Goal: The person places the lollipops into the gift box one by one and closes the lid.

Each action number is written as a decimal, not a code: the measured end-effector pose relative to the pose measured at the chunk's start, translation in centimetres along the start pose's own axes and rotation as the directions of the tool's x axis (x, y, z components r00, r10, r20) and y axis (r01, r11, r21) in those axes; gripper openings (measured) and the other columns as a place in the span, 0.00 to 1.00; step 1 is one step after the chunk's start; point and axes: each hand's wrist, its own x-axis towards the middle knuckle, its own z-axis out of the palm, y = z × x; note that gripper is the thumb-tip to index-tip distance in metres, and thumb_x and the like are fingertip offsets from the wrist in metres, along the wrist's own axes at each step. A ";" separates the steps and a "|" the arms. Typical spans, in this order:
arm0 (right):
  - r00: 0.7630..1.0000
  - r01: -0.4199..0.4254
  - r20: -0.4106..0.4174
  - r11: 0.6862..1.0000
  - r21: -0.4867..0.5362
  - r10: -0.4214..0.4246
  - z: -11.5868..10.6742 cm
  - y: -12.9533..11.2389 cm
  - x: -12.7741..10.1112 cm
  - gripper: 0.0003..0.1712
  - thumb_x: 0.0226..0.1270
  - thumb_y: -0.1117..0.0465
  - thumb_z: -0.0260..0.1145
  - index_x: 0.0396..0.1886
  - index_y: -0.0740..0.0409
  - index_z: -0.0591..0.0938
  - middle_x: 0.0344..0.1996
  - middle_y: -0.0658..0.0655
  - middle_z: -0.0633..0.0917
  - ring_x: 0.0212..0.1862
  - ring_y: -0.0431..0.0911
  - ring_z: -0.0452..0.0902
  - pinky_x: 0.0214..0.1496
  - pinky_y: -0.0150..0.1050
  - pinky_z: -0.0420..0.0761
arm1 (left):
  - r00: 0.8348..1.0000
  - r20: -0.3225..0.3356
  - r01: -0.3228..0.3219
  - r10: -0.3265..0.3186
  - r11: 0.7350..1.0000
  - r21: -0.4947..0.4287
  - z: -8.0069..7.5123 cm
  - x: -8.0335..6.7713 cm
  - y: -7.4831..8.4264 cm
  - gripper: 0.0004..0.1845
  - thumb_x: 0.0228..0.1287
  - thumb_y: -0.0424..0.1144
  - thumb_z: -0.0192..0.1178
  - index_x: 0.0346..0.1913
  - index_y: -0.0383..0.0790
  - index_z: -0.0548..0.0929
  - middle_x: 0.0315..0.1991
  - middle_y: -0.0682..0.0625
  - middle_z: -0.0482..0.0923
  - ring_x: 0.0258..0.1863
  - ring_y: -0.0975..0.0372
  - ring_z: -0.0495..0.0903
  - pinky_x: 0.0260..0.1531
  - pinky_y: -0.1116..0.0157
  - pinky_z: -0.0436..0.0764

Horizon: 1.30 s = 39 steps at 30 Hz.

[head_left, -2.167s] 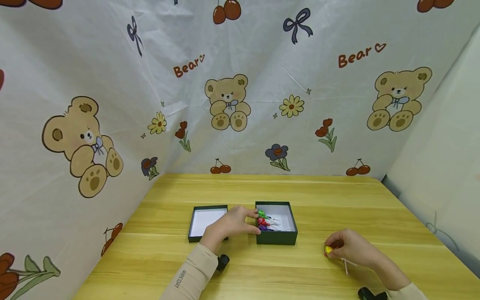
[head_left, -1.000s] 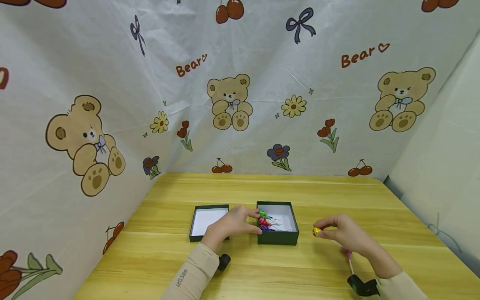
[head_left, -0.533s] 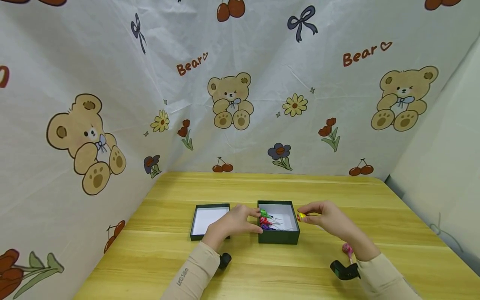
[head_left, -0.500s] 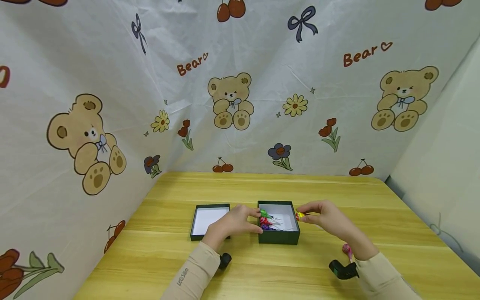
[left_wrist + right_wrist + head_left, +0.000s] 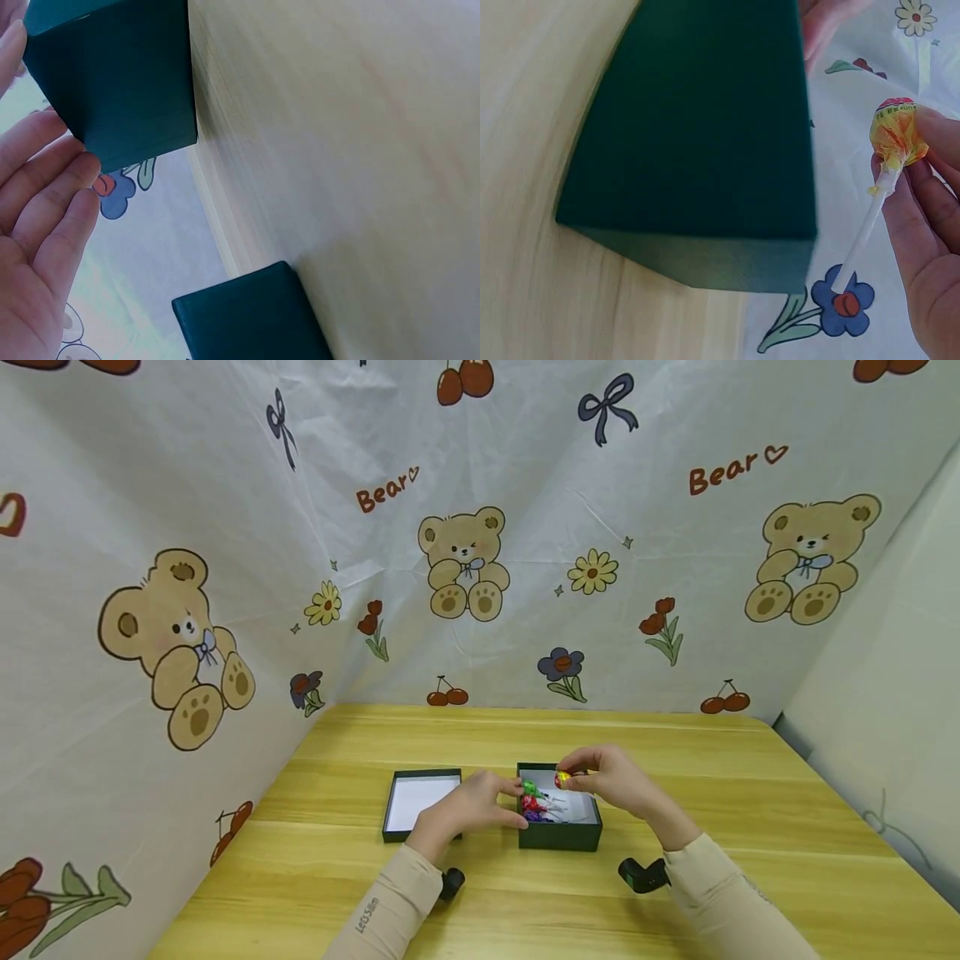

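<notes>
My right hand (image 5: 611, 777) pinches a yellow-wrapped lollipop (image 5: 895, 133) by its candy end between thumb and fingers, its white stick trailing free. In the head view that lollipop hangs over the inside of a dark green box (image 5: 559, 837). Along the box's left side lie a green lollipop (image 5: 531, 790), a red lollipop (image 5: 529, 803) and a purple lollipop (image 5: 532, 817), sticks pointing right. The left hand (image 5: 474, 806) rests against the box's left side, thumb at the near corner and a fingertip by the green lollipop. Its other fingers (image 5: 52, 187) extend beside the wall.
Left of the box lies its shallow lid (image 5: 422, 802), white inside up, partly behind the left hand. Black wrist devices, such as the right one (image 5: 643, 875), stick out from both sleeves. A bear-print cloth (image 5: 510, 652) hangs behind the wooden table (image 5: 525, 902).
My right hand has carried the yellow lollipop leftward from the right of the table to over the box. The pink lollipop has become hidden behind the right arm. The left hand stays put.
</notes>
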 end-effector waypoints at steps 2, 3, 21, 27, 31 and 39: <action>1.000 0.002 0.013 1.000 0.028 -0.002 0.5 0.2 0.5 0.15 0.67 0.68 0.67 0.51 0.70 0.84 0.48 0.64 0.86 0.50 0.53 0.81 0.45 0.32 0.85 | 1.000 0.000 0.005 -0.005 1.000 -0.005 0.0 -0.1 0.1 0.28 0.59 0.51 0.73 0.60 0.41 0.84 0.67 0.49 0.76 0.68 0.56 0.74 0.63 0.60 0.78; 1.000 0.002 0.019 0.999 0.044 -0.002 0.8 0.4 0.8 0.15 0.67 0.70 0.67 0.51 0.72 0.83 0.48 0.65 0.86 0.48 0.53 0.82 0.45 0.32 0.85 | 1.000 0.000 0.006 -0.006 1.000 -0.001 0.0 -0.1 0.1 0.28 0.59 0.51 0.73 0.60 0.42 0.85 0.67 0.49 0.76 0.68 0.56 0.74 0.63 0.61 0.79; 0.999 0.005 0.050 0.995 0.095 -0.009 2.8 1.4 2.7 0.14 0.64 0.73 0.66 0.49 0.75 0.83 0.44 0.69 0.86 0.40 0.45 0.83 0.45 0.44 0.87 | 1.000 -0.002 -0.008 0.008 1.000 0.006 -0.2 0.0 0.1 0.27 0.58 0.50 0.73 0.59 0.41 0.85 0.66 0.48 0.77 0.66 0.56 0.76 0.60 0.63 0.80; 0.998 0.001 0.066 0.998 0.063 -0.005 3.3 2.0 3.0 0.13 0.62 0.75 0.65 0.46 0.73 0.85 0.41 0.66 0.87 0.38 0.44 0.84 0.44 0.44 0.87 | 1.000 0.004 0.001 -0.001 1.000 0.003 0.0 0.0 0.1 0.28 0.58 0.51 0.73 0.59 0.41 0.85 0.66 0.49 0.77 0.67 0.57 0.75 0.60 0.64 0.80; 0.998 -0.003 0.067 1.000 0.021 0.001 3.5 2.1 3.3 0.11 0.62 0.75 0.65 0.45 0.72 0.85 0.40 0.65 0.88 0.38 0.44 0.84 0.43 0.40 0.87 | 1.000 0.005 0.005 -0.005 1.000 -0.007 -0.1 0.0 0.1 0.28 0.58 0.51 0.73 0.60 0.41 0.84 0.67 0.49 0.76 0.68 0.56 0.74 0.58 0.66 0.81; 0.997 -0.001 0.074 0.999 -0.054 0.005 3.7 2.1 3.6 0.10 0.61 0.78 0.65 0.41 0.71 0.87 0.38 0.63 0.89 0.37 0.46 0.85 0.42 0.41 0.88 | 1.000 0.007 0.010 -0.010 1.000 -0.001 -0.1 -0.1 0.3 0.28 0.58 0.51 0.73 0.60 0.41 0.84 0.67 0.49 0.76 0.69 0.56 0.73 0.60 0.64 0.80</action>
